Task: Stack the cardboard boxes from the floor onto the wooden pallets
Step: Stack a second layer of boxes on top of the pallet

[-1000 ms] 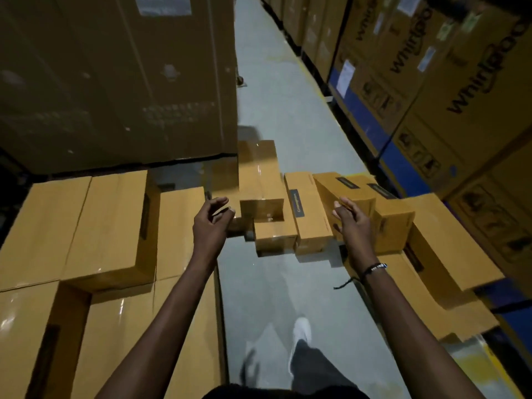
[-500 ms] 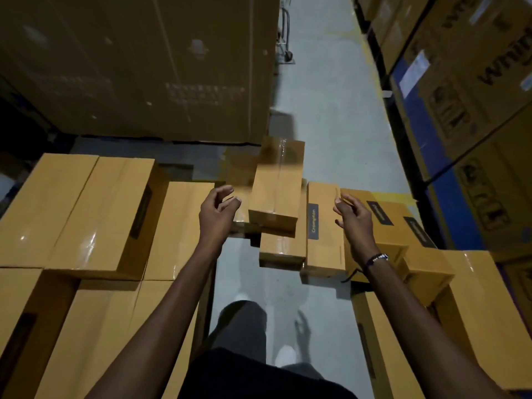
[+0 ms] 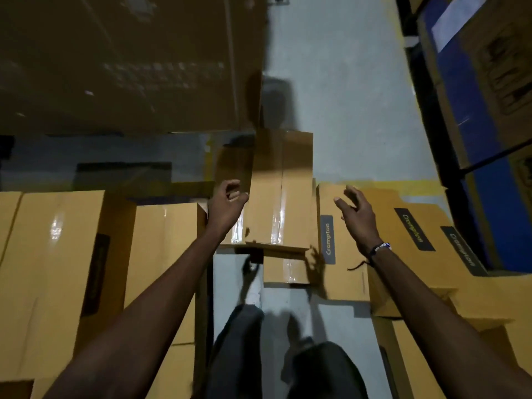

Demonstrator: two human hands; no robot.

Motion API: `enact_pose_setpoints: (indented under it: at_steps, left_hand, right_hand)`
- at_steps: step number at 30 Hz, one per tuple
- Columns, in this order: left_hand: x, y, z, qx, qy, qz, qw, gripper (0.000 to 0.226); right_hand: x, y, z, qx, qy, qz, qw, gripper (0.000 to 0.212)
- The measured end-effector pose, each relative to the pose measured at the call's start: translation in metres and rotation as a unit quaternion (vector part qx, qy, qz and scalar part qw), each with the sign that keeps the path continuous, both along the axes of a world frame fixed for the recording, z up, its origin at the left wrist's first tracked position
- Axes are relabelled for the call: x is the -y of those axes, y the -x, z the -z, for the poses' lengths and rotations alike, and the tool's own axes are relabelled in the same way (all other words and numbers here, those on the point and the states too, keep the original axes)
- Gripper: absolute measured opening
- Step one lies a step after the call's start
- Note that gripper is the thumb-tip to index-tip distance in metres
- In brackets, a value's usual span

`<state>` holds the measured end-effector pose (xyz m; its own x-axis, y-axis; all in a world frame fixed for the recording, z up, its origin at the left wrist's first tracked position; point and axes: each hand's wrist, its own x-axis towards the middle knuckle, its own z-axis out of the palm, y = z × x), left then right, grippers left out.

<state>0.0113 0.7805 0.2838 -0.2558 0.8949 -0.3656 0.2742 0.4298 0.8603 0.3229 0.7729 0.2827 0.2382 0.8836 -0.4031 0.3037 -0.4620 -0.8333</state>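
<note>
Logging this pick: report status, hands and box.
Left hand and right hand open, flanking the top box. Box not gripped. Crampton box close under right hand.

Warehouse aisle — grey floor and tall stock

A pale grey concrete floor (image 3: 339, 105) runs between a huge dark brown carton (image 3: 129, 61) at left and large brown-and-blue printed appliance cartons (image 3: 483, 90) at right — a painted yellow floor line (image 3: 414, 185) crosses near them.
</note>
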Motion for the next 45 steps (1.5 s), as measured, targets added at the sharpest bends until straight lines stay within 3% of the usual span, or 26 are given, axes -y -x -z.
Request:
enact_pose_setpoints:
  at_steps: [5,15,19,24,26,33,38,40,45]
  left_hand:
    - [-0.079,-0.006,0.097,-0.008,0.058,0.025,0.998,0.043]
    - [-0.176,-0.015,0.310,-0.002,0.111,-0.006,0.994,0.071]
    - [-0.183,-0.015,0.355,-0.001,0.119,0.017,0.993,0.073]
    - [-0.183,-0.015,0.371,-0.012,0.126,0.048,0.991,0.068]
    - [-0.182,-0.015,0.370,-0.008,0.131,0.042,0.990,0.074]
    - [-0.151,-0.021,0.300,0.001,0.098,0.045,0.994,0.057]
    - [-0.117,-0.018,0.206,0.000,0.062,0.019,0.998,0.062]
    - [-0.097,-0.017,0.159,0.000,0.038,-0.001,0.999,0.060]
    - [-0.033,-0.020,0.030,-0.008,-0.016,-0.060,0.998,0.062]
  right_hand:
    - [-0.072,0.002,0.095,0.028,0.040,-0.020,0.999,0.061]
    - [-0.171,0.005,0.312,0.047,0.099,-0.026,0.994,0.081]
    - [-0.182,0.010,0.361,0.045,0.102,-0.022,0.993,0.077]
    - [-0.178,0.012,0.383,0.028,0.094,-0.029,0.995,0.077]
    - [-0.175,0.010,0.379,0.020,0.087,-0.035,0.995,0.075]
    - [-0.153,0.004,0.314,0.003,0.051,-0.038,0.998,0.064]
    - [-0.141,-0.001,0.221,0.008,0.027,-0.071,0.997,0.075]
    - [-0.133,0.001,0.173,0.010,0.011,-0.089,0.996,0.070]
    - [-0.106,0.002,0.048,0.018,-0.027,-0.134,0.990,0.081]
